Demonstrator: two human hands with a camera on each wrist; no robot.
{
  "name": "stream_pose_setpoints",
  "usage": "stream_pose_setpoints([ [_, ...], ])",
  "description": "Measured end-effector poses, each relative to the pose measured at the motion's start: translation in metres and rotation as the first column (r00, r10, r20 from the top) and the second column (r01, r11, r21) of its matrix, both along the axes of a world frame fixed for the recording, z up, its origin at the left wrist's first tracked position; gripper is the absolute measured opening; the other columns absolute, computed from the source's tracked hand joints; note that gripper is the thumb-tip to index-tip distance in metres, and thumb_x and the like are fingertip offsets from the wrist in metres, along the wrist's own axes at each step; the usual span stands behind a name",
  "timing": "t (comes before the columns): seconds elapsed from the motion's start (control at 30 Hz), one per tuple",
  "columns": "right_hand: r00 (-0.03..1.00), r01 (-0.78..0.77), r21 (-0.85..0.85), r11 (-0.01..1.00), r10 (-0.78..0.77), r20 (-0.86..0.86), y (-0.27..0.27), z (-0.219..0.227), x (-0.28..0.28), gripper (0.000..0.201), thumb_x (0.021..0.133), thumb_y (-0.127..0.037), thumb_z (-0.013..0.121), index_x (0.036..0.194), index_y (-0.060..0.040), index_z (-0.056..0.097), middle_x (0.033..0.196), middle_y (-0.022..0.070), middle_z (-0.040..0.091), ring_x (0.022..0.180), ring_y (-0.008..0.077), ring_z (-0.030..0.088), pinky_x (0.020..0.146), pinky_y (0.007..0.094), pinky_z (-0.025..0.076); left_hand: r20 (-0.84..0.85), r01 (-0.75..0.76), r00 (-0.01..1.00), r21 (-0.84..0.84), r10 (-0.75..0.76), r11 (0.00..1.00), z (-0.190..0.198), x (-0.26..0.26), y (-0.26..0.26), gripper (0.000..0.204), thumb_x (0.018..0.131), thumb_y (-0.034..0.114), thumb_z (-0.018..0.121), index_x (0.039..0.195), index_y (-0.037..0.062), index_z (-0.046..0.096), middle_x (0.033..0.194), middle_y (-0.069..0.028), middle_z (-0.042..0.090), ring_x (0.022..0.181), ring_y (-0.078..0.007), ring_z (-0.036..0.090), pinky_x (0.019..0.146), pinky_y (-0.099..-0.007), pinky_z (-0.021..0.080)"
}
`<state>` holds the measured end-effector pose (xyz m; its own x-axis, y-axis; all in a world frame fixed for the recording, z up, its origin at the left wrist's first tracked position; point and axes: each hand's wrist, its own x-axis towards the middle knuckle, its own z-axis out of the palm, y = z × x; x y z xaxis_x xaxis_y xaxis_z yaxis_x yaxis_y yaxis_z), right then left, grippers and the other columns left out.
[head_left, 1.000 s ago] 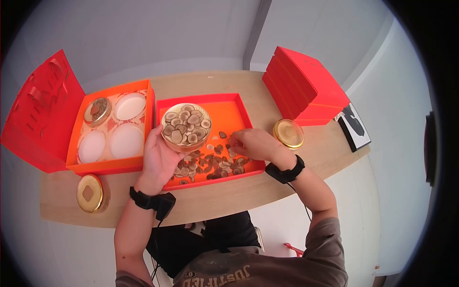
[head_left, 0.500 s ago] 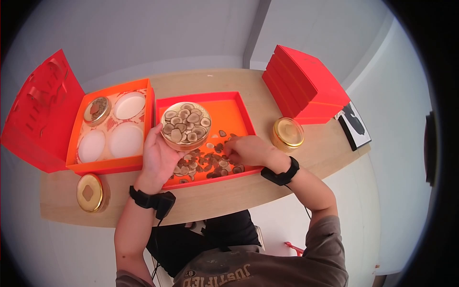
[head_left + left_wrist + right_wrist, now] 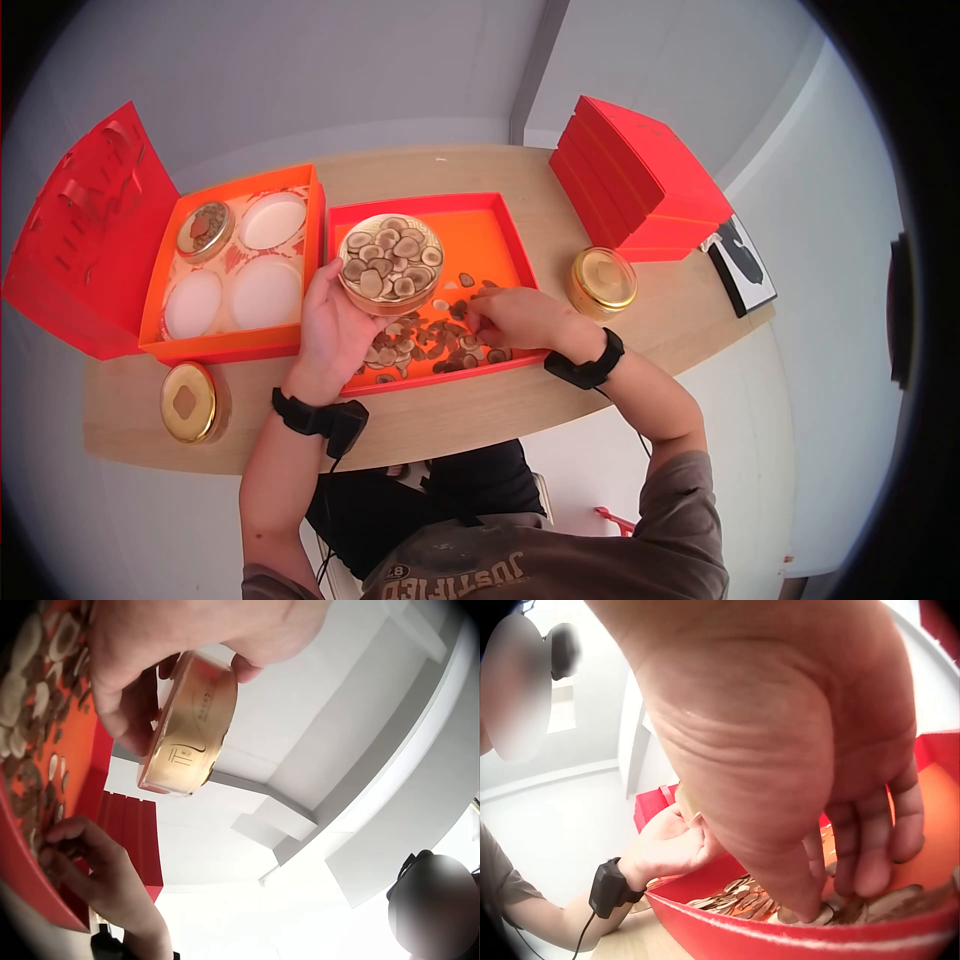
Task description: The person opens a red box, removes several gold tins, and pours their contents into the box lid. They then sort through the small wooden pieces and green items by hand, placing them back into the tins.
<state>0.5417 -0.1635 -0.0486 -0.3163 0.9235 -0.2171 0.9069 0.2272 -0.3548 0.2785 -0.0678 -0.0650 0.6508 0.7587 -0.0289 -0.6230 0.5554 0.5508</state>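
Note:
My left hand point(image 3: 338, 335) grips a round clear jar point(image 3: 362, 298) from its near left side, above the tray. Brown-rimmed dried slices point(image 3: 392, 262) fill its open top. In the left wrist view, the fingers curl round the jar's golden side point(image 3: 187, 724). My right hand point(image 3: 525, 320) reaches down into a red tray with an orange floor point(image 3: 480, 235), where more dried slices point(image 3: 425, 345) are scattered. Its thumb and forefinger pinch at a slice point(image 3: 825, 913) low beside the tray wall, seen in the right wrist view; the other fingers bend down over the slices.
Left of the tray, an orange box point(image 3: 312, 240) has round wells, one holding a filled jar point(image 3: 205, 232). A red bag point(image 3: 95, 235) stands beyond it. Gold-lidded jars stand at front left point(image 3: 190, 402) and right point(image 3: 603, 282). Red boxes point(image 3: 640, 180) are stacked at back right.
My right hand has shifted slightly left and down among the slices, and its fingers have drawn in. The left hand and its jar have stayed nearly still.

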Motion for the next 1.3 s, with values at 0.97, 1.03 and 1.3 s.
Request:
stream_pose_setpoints([
  [0.97,1.0,0.007,0.037,0.999,-0.006,-0.027,0.001,0.003,-0.015,0.015,0.089,-0.019,0.069,0.096,-0.0058,0.068,0.099,0.0096,0.069,0.095,0.0302,0.069,0.082,0.0418,0.054,0.011,0.009,1.0,0.004,-0.009,1.0,0.003,0.0,-0.002,0.057,0.105,0.037,0.039,0.152,0.0046,0.039,0.156,-0.0174,0.045,0.145,-0.0339,0.043,0.118,-0.0556,0.036],
  [1.03,0.999,0.022,0.039,0.999,-0.02,-0.045,0.001,0.005,-0.015,0.015,0.089,-0.019,0.069,0.096,-0.0058,0.069,0.099,0.0101,0.07,0.095,0.0303,0.069,0.082,0.0417,0.054,0.011,0.009,1.0,0.011,-0.009,1.0,0.003,-0.001,-0.001,0.057,0.105,0.037,0.039,0.152,0.0046,0.038,0.156,-0.0175,0.044,0.145,-0.0341,0.043,0.118,-0.0561,0.036],
  [1.3,1.0,-0.026,0.013,1.0,0.026,0.003,0.002,-0.001,-0.015,0.017,0.092,-0.019,0.067,0.104,-0.0073,0.069,0.103,0.0093,0.069,0.094,0.0298,0.068,0.082,0.0416,0.054,-0.018,0.007,1.0,0.029,-0.006,1.0,0.001,-0.001,-0.001,0.056,0.105,0.039,0.043,0.149,0.0049,0.038,0.153,-0.0151,0.047,0.14,-0.0312,0.049,0.114,-0.0539,0.041],
])
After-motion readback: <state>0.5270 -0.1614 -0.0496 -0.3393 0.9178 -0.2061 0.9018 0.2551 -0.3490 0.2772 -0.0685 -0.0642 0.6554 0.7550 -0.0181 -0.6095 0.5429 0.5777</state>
